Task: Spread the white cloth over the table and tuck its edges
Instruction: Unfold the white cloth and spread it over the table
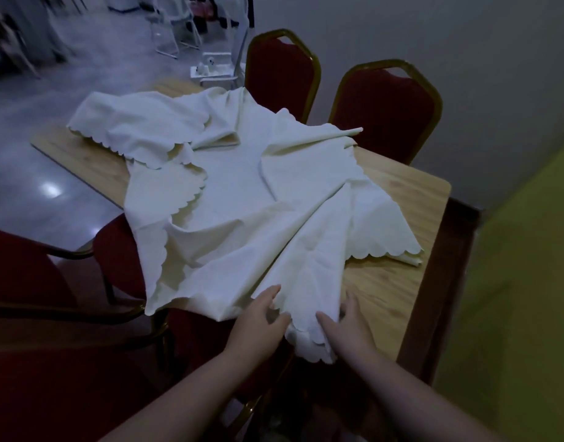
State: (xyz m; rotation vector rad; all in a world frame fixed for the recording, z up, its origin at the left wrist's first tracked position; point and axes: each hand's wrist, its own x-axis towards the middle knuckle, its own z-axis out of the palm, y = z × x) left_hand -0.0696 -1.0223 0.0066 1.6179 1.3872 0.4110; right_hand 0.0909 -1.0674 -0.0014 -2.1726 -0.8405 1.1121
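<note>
— Two hands meet at the near end of a white, scallop-edged fabric cloth (242, 199), which lies bunched and folded back on itself across the pale wood-grain rectangular surface (398, 275). Why there?

— Judging by the folds fanning from that point, it is the corner to pull toward the near edge. The left hand (258, 323) rests on the hem with fingers loosely curled, gripping nothing firmly; the right hand (347, 327) pinches the gathered corner that hangs over the edge.

— And the rest?

— Bare wood shows at left, right and far end, so spreading is barely begun and no tucking done. Red padded chairs with gold metal frames (385, 116) crowd the sides, likely to snag draped edges.
</note>
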